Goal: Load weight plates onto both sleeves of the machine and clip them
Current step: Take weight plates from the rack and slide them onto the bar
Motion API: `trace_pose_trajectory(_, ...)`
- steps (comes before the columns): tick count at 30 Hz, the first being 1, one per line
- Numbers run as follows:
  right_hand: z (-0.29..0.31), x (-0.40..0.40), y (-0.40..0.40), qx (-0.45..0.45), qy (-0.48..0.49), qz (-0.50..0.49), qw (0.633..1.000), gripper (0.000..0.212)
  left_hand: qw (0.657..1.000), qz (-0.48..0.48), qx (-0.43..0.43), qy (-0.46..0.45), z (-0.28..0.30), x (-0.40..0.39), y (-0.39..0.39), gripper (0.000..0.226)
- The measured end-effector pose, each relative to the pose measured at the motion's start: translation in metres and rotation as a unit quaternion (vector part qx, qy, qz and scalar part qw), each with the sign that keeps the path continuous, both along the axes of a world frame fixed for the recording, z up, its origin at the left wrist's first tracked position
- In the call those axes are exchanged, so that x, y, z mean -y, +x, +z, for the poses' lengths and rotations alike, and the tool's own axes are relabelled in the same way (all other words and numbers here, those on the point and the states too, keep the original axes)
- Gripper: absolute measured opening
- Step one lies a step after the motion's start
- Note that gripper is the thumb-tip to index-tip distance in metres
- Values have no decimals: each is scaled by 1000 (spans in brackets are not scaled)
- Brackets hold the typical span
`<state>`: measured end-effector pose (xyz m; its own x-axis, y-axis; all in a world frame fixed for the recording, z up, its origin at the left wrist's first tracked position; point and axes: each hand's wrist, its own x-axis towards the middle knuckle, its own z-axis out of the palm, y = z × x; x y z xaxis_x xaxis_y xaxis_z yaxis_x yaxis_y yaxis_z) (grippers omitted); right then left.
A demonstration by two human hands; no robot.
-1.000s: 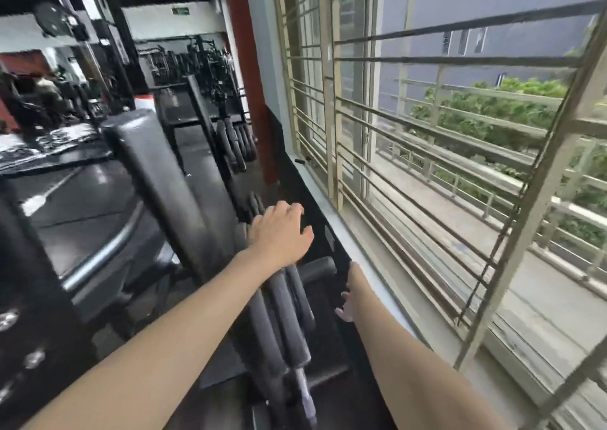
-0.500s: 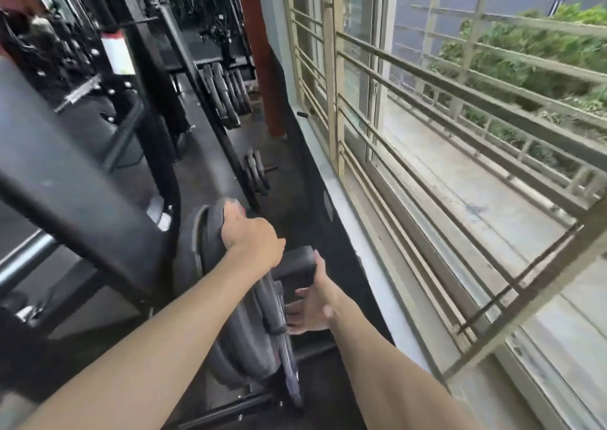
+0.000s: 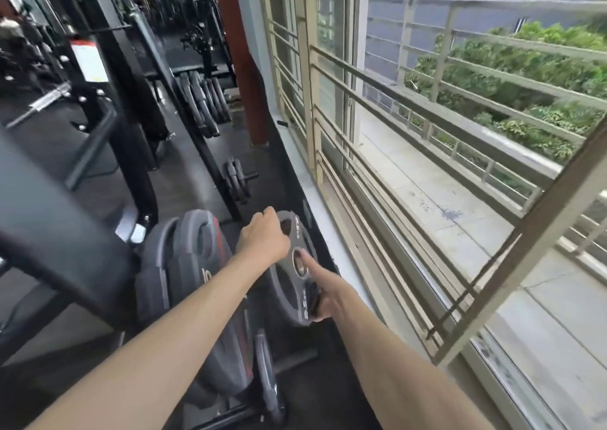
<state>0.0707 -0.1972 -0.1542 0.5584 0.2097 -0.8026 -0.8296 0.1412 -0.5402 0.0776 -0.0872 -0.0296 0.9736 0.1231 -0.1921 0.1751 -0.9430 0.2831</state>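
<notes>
Two hands [image 3: 262,237] [image 3: 323,293] hold small plate [image 3: 292,285]; fingers partly hidden.

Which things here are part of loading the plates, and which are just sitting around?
In use:
- small plate, held at its rim
- left hand, gripping the top edge
- right hand, holding the lower edge
- big plates beside it

Just around:
- stored plates farther back
- small plates on a peg
- window bars
</notes>
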Motion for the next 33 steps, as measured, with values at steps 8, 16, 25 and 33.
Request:
trace_pose_trajectory(8, 47, 43, 8, 188, -16, -149, 971, 82, 972, 68, 35, -222, 44, 7, -33, 54)
trace_pose_trajectory(16, 123, -27, -38, 315, 63, -123, 939, 86, 901, 123, 187, -371, 120, -68, -132, 57)
trace_pose_trajectory(25, 178, -190, -238, 405, 104, 62, 906, 64, 792, 339, 289, -417, 122, -203, -383, 79)
trace_pose_trajectory(33, 179, -316, -450, 384, 161, 157, 896, 63, 682, 493, 342, -417, 107, -296, -616, 74)
